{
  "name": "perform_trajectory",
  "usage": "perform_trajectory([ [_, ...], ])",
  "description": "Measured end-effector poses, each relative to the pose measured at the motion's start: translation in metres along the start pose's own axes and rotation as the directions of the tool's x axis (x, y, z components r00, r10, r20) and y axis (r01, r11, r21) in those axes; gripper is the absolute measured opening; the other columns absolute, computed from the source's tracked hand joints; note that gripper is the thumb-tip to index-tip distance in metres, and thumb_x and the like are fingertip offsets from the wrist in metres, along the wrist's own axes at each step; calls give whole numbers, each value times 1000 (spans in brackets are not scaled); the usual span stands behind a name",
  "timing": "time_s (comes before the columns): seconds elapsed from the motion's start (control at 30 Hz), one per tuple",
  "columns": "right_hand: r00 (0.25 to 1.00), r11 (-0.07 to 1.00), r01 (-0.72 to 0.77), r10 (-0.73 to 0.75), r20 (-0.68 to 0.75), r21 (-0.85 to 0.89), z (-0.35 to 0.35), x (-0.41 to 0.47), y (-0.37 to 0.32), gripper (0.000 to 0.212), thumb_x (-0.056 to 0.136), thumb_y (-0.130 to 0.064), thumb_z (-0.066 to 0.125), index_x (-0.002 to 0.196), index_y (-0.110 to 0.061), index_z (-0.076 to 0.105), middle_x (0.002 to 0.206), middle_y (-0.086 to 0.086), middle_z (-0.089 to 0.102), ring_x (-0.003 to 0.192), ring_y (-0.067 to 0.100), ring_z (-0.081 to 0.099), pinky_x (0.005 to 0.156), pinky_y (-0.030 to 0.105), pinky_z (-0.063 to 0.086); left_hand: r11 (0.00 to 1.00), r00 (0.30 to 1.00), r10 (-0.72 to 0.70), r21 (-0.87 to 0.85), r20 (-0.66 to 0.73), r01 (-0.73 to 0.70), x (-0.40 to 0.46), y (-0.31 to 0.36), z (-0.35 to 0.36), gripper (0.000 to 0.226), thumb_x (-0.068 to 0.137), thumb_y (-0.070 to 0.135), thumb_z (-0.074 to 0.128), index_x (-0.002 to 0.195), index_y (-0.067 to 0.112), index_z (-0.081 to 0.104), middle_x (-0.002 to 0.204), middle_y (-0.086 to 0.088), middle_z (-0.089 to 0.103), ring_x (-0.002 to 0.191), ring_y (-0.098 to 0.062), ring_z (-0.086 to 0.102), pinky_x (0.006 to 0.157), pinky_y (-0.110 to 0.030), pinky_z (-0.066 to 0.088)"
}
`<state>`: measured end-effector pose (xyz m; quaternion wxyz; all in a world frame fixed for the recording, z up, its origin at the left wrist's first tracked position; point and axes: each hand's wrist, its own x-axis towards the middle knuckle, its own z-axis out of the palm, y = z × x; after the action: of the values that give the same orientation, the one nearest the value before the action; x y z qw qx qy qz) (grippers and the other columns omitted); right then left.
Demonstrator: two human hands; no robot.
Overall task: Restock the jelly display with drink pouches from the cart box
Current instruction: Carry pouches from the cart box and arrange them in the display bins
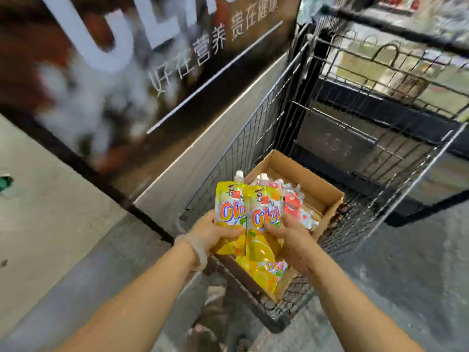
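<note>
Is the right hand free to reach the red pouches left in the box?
Probably not yet. The right hand grips a yellow pouch, so it is occupied. The red pouches lie uncovered in the open box, just beyond its fingers.

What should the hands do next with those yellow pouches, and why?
Probably lift them clear and carry them toward the display. The left hand and right hand each grip yellow pouches above the cardboard box in the cart.

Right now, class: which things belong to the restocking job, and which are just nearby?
Job: yellow pouches, left hand, right hand, red pouches, cardboard box, cart.
Nearby: advertising board, green scrap.
</note>
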<state>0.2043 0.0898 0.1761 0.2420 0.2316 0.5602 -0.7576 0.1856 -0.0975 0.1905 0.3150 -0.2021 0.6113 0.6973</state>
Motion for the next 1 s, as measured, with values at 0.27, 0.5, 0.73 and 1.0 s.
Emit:
perform_trajectory([
  [0.27,957,978,118,-67,281,-170,77,-77,-18,34,82,5,61,112,-12,60,100,14,73,81,28,69,72,42,56,963,963,146,-191,-228,-191,-140,-26,-42,45,75,-16,65,115,0,54,86,-12,72,64,-19,71,53,-32,58],
  [0.5,837,940,163,29,546,-301,201,-157,28,37,81,9,61,111,-11,55,98,11,72,83,27,69,73,42,58,859,829,153,-343,-538,-381,-274,-86,-106,47,75,-7,71,116,8,55,111,-16,67,102,-36,64,87,-52,52],
  [0.73,643,868,235,199,739,-438,336,-292,151,37,81,9,61,111,-11,53,99,12,68,82,28,66,78,45,56,707,589,106,-356,-801,-611,-475,-204,-164,40,77,-8,68,111,11,58,100,-13,69,91,-34,66,83,-51,53],
  [1.0,352,787,257,465,812,-561,439,-481,331,33,83,8,59,108,-12,51,92,9,69,69,21,69,61,36,58,583,267,-59,-250,-962,-773,-706,-380,-178,36,79,-8,67,104,16,62,96,-10,73,89,-32,69,82,-51,55],
])
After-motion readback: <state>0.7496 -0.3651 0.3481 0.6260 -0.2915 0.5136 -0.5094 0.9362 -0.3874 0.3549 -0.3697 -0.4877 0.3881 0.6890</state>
